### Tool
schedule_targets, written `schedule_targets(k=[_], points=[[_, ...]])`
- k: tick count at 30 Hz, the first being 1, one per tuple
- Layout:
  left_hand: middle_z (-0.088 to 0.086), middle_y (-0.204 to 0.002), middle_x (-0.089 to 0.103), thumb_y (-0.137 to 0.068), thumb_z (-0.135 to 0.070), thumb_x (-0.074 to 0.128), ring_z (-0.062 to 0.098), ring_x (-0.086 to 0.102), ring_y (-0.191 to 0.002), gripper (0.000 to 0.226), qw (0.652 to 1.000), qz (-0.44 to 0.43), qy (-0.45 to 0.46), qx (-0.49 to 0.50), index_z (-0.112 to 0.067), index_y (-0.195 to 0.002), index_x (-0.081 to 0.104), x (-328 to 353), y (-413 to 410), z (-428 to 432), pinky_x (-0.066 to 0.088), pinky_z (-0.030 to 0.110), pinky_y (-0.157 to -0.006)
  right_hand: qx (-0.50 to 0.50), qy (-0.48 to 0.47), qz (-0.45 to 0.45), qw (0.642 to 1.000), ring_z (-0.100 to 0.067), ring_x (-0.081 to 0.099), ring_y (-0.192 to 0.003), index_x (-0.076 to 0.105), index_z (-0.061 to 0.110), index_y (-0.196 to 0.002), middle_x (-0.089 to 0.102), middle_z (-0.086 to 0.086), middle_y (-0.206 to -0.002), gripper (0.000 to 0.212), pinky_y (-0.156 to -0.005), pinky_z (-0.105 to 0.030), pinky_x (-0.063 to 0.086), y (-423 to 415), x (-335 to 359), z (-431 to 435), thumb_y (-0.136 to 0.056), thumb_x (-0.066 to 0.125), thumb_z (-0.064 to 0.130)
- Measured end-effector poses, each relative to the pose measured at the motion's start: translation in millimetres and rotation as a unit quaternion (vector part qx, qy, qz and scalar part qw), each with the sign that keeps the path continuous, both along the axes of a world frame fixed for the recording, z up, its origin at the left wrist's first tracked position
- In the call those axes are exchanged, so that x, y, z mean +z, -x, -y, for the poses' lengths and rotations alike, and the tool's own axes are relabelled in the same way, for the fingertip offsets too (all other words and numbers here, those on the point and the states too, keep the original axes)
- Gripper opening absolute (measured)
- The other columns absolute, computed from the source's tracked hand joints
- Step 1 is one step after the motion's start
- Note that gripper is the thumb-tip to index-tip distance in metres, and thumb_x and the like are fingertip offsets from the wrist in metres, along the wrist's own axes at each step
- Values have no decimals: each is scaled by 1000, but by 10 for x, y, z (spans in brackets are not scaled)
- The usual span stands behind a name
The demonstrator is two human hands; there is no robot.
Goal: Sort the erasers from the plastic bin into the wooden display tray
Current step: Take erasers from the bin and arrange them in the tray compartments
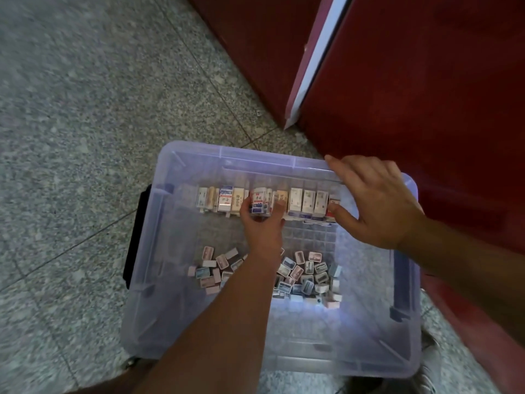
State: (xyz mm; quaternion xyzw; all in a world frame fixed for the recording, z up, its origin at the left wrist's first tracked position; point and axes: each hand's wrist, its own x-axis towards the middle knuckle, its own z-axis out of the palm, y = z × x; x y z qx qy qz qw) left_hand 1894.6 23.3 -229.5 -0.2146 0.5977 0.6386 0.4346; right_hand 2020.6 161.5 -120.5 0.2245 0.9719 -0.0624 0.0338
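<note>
a translucent plastic bin sits on a grey speckled stone floor crossed by thin joint lines, hard against a dark red cabinet whose door shows a white edge and stands slightly ajar. a black latch clings to the bin's left wall. seen from above, a person reaches into the bin with both bare arms. the left hand is at the far side of the bin floor, its fingers and thumb curled round one upright eraser in a white, blue and red wrapper. that eraser stands in the middle of a row of erasers lined up on end along the far wall; whether a tray holds the row cannot be told through the blur. the right hand lies spread over the bin's far right rim, fingers released and grasping nothing, the thumb near the right end of the row. a heap of loose erasers lies flat and jumbled in the middle of the bin floor, either side of the left forearm, well apart from the standing row.
</note>
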Motion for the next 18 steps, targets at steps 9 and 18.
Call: schedule_targets(k=[9,18], points=[[1,-118,57,-84,-16,84,21,69,-99,45,1000,-1,0,13,-36,-111,55,3,108,-6,60,28,-79,6,-11,0,1000,-32,51,-117,36,12,-154,52,-12,-133,79,-92,-47,38,-18,-56,-20,-91,46,59],[-10,-108,61,-82,-7,83,8,65,-92,44,996,-79,31,-1,-26,-112,57,5,85,-62,58,25,-80,8,-16,-9,1000,-32,52,-116,36,12,-154,53,-12,-131,80,-91,-48,39,-14,-61,-15,-91,44,60]])
